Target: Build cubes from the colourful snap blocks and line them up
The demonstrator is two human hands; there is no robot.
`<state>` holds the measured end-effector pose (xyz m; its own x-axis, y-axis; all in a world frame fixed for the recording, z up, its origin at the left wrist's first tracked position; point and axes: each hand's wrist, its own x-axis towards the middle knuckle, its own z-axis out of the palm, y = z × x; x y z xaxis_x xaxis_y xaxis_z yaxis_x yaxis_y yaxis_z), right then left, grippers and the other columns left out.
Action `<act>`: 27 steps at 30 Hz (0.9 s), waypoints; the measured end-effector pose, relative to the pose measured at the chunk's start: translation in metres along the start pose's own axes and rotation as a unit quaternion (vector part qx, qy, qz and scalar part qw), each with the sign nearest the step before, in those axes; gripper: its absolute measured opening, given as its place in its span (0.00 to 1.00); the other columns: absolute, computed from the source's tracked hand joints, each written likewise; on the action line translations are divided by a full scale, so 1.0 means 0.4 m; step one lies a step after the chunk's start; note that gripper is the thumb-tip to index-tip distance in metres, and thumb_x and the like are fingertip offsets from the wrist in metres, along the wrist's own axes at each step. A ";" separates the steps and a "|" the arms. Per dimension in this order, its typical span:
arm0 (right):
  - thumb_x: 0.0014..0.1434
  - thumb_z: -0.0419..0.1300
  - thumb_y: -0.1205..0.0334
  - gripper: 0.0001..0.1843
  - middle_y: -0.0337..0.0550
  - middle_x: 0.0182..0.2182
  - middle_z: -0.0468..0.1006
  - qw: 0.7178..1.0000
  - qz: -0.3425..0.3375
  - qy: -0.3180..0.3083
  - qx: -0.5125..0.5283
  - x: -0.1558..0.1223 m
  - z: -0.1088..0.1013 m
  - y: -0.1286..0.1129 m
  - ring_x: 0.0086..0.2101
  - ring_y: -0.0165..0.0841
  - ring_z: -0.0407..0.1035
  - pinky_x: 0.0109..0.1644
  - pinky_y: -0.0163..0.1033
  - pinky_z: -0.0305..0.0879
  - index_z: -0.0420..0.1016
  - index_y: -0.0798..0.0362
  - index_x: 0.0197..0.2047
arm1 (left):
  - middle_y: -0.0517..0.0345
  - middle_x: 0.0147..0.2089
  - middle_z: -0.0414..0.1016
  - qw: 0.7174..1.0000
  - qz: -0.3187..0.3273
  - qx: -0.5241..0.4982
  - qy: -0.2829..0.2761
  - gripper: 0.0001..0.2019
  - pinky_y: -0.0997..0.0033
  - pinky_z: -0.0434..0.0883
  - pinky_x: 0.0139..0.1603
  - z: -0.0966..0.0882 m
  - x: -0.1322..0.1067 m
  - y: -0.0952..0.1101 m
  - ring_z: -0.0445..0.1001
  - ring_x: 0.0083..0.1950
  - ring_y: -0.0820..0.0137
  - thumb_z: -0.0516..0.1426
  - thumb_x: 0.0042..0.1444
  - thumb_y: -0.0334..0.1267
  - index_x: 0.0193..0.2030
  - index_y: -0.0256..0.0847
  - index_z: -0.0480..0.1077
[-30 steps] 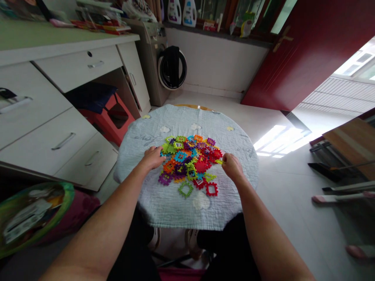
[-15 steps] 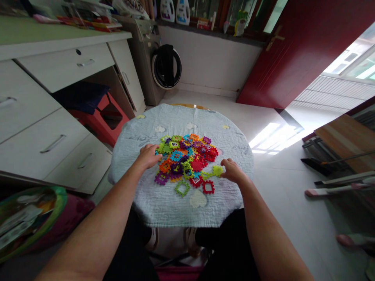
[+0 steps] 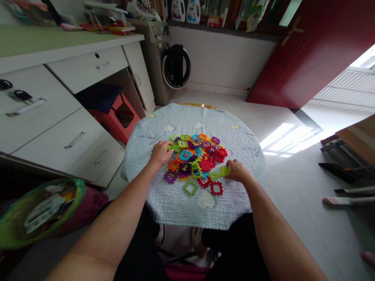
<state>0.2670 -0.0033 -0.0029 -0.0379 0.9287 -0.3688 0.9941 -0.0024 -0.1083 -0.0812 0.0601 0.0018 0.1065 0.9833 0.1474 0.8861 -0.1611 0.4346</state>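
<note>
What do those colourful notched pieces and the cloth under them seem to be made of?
The notched pieces look like mostly smooth moulded plastic: even, bright colours and repeated teeth suggest it. The cloth looks like matt woven fabric, perhaps cotton, judging by its crinkled surface.

Left hand (image 3: 160, 154) partly curled, right hand (image 3: 238, 171) loosely bent, forearms (image 3: 133, 197) (both bare) angled inward
</note>
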 end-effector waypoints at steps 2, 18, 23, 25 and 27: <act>0.46 0.68 0.61 0.26 0.52 0.45 0.69 1.000 -0.011 -0.002 -0.004 -0.003 0.006 -0.005 0.43 0.41 0.67 0.43 0.38 0.59 0.70 0.54 0.49 | 0.51 0.46 0.75 0.999 0.027 -0.025 0.029 0.10 0.60 0.67 0.58 -0.001 -0.012 0.030 0.71 0.52 0.61 0.54 0.54 0.35 0.43 0.40 0.73; 0.49 0.64 0.61 0.24 0.50 0.47 0.67 0.957 -0.245 0.151 0.045 -0.078 -0.016 -0.248 0.47 0.42 0.60 0.51 0.45 0.60 0.70 0.52 0.51 | 0.54 0.43 0.75 0.974 0.173 -0.076 -0.125 0.10 0.63 0.69 0.52 0.037 -0.073 0.124 0.73 0.47 0.63 0.58 0.54 0.32 0.43 0.41 0.74; 0.51 0.62 0.66 0.23 0.51 0.50 0.66 0.960 -0.247 0.130 0.005 -0.064 0.020 -0.290 0.48 0.43 0.59 0.51 0.45 0.60 0.70 0.50 0.53 | 0.55 0.39 0.77 0.979 0.135 -0.096 -0.119 0.09 0.66 0.70 0.48 0.032 -0.051 0.098 0.74 0.40 0.66 0.54 0.54 0.29 0.38 0.40 0.75; 0.53 0.62 0.66 0.22 0.51 0.50 0.66 0.964 -0.235 0.125 -0.010 -0.057 0.022 -0.290 0.48 0.43 0.59 0.51 0.45 0.60 0.70 0.50 0.53 | 0.55 0.38 0.77 0.981 0.126 -0.099 -0.110 0.09 0.67 0.71 0.47 0.030 -0.043 0.087 0.74 0.40 0.67 0.54 0.53 0.29 0.37 0.40 0.75; 0.55 0.60 0.65 0.21 0.52 0.50 0.65 0.967 -0.225 0.118 -0.026 -0.055 0.020 -0.293 0.48 0.43 0.59 0.50 0.45 0.60 0.69 0.50 0.53 | 0.55 0.38 0.77 0.984 0.117 -0.098 -0.096 0.09 0.67 0.71 0.47 0.029 -0.037 0.080 0.74 0.40 0.67 0.54 0.53 0.29 0.36 0.40 0.75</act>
<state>0.1505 -0.0266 0.0105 -0.4492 0.8904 -0.0744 0.8867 0.4340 -0.1597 -0.0490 0.0413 0.0033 0.3968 0.9124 0.1009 0.7254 -0.3790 0.5745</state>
